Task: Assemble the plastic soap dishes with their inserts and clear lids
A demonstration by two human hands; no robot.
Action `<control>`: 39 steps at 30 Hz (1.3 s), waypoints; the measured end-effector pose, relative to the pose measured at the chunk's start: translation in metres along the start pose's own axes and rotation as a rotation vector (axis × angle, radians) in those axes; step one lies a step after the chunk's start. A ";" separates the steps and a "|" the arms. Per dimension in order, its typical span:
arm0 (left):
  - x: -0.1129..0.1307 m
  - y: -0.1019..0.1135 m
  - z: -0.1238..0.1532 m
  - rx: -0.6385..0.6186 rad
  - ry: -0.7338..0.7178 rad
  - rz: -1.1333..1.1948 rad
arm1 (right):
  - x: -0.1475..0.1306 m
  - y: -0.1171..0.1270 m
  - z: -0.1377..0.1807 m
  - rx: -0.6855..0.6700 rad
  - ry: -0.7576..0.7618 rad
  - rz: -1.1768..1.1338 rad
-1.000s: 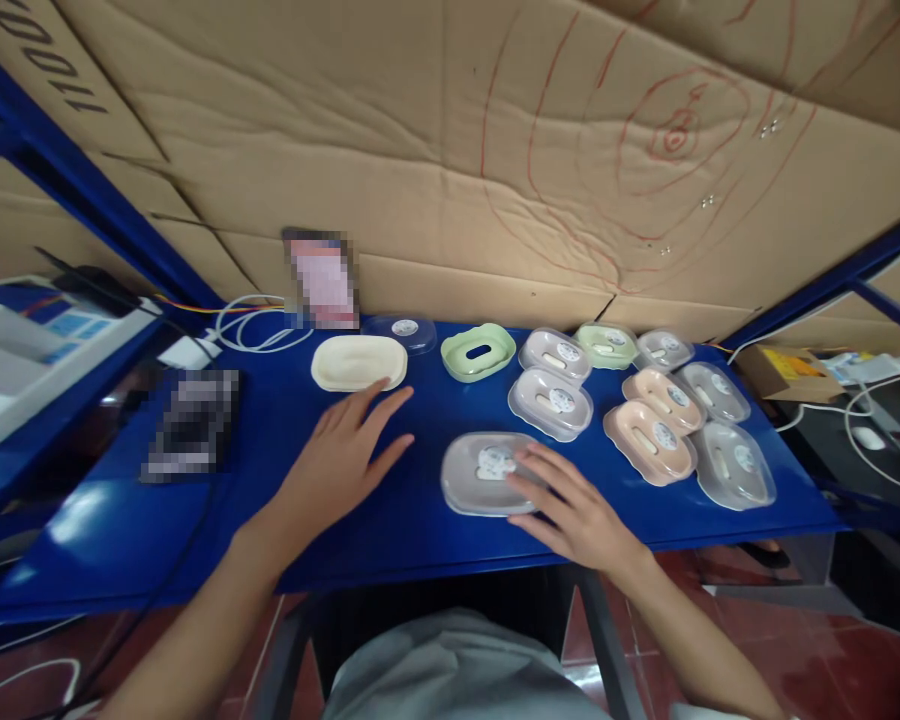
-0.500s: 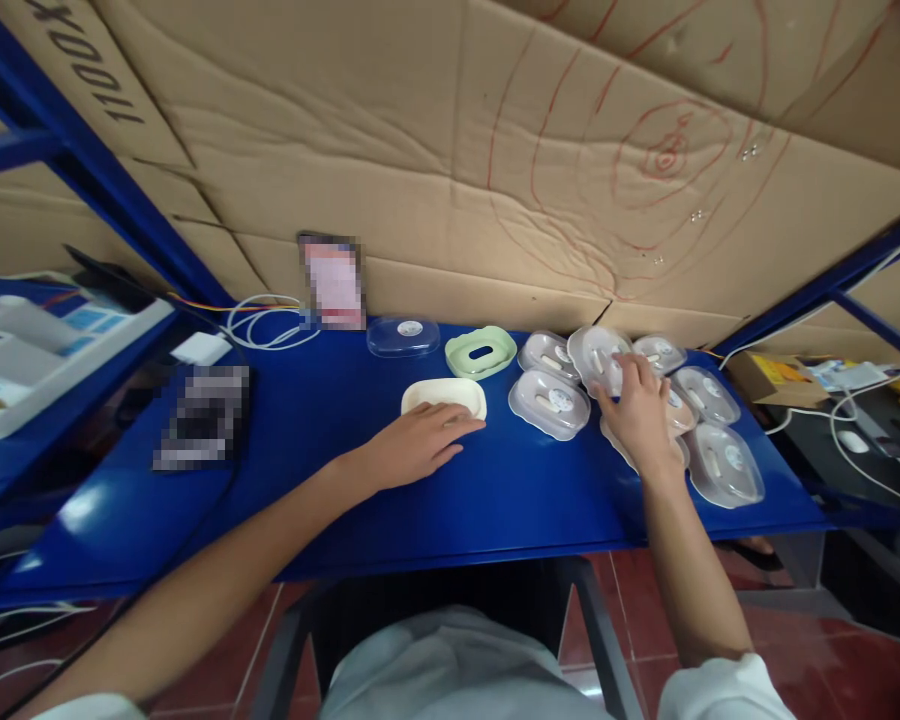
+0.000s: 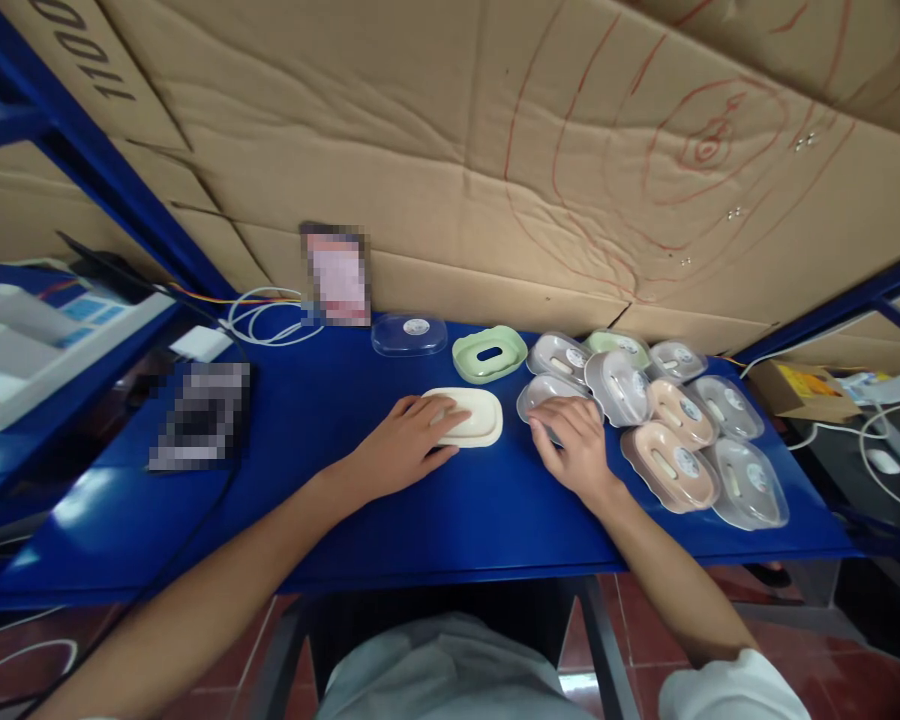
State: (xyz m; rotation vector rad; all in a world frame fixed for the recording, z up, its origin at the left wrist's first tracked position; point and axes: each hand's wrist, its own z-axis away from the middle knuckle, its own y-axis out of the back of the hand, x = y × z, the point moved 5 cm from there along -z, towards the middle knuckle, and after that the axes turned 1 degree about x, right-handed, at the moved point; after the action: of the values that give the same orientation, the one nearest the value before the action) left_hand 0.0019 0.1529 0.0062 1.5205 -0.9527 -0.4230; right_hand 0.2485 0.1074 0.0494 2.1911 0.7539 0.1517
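Observation:
My left hand [image 3: 409,445] lies with its fingers stretched over the left side of a cream soap dish part [image 3: 484,420], which rests on the blue table. My right hand [image 3: 574,445] has its thumb apart from loosely bent fingers, with nothing seen in it. It is in front of a clear-lidded grey soap box [image 3: 540,392] and partly hides it. Behind the cream part sits a green soap dish tray [image 3: 489,354] with an oval hole. A clear lid [image 3: 409,336] with a round sticker lies to the left of the tray.
Several lidded soap boxes crowd the right side, among them a peach one [image 3: 671,468], a tilted grey one [image 3: 619,388] and a green one [image 3: 616,347]. A pixelated screen [image 3: 337,275] leans on the cardboard wall [image 3: 390,130]. Cables [image 3: 262,318] and a white adapter [image 3: 201,344] lie left.
My right hand has left the tilted grey box among the others and moved left and nearer to the cream part. My left hand stays at the cream part, and the view has shifted slightly.

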 end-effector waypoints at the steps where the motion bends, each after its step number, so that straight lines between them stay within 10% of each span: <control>1: 0.003 0.000 0.000 0.000 -0.010 0.002 | 0.000 -0.001 0.001 -0.007 -0.012 -0.034; 14: 0.016 0.008 0.002 -0.107 -0.076 0.029 | -0.018 -0.024 0.007 -0.330 0.218 -0.026; 39: 0.005 0.018 -0.001 0.008 -0.014 0.078 | -0.032 -0.033 0.011 -0.399 0.276 -0.063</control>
State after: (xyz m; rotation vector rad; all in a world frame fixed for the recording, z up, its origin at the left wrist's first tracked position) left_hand 0.0000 0.1509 0.0249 1.4847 -1.0224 -0.3752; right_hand 0.2111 0.0991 0.0223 1.7836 0.8601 0.5338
